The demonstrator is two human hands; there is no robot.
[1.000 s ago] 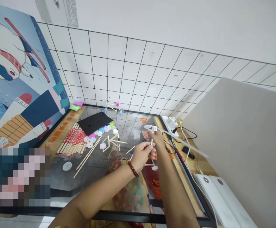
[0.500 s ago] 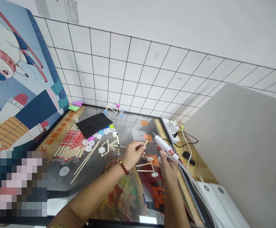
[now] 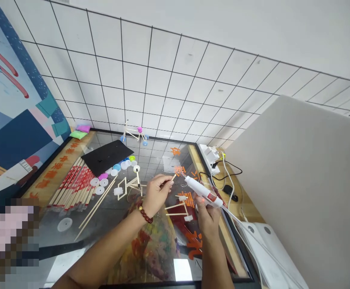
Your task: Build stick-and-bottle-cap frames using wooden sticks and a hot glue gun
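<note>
Between thumb and fingers, my left hand (image 3: 158, 192) pinches a short wooden stick (image 3: 173, 177), its end pointing right. My right hand (image 3: 207, 212) is wrapped round a white hot glue gun (image 3: 200, 189), whose nozzle sits close to the stick's end; I cannot tell whether they touch. Below the gun lies a small frame of sticks (image 3: 176, 208) with white pieces on its corners. Left of my left hand stands another stick frame (image 3: 129, 185) with a white block. Two long sticks (image 3: 95, 208) lie farther left.
Packed chopsticks (image 3: 74, 184) and a black sheet (image 3: 108, 156) lie at the left, near several round plastic discs (image 3: 99, 190). A finished-looking stick model (image 3: 134, 134) stands by the grid wall. A power strip (image 3: 209, 156) with cables runs along the right, beside a large pale panel (image 3: 301, 184).
The glue gun has tilted flatter, and its nozzle has come nearer the stick's end. My whole view has shifted a little, moving the table's things left in the picture.
</note>
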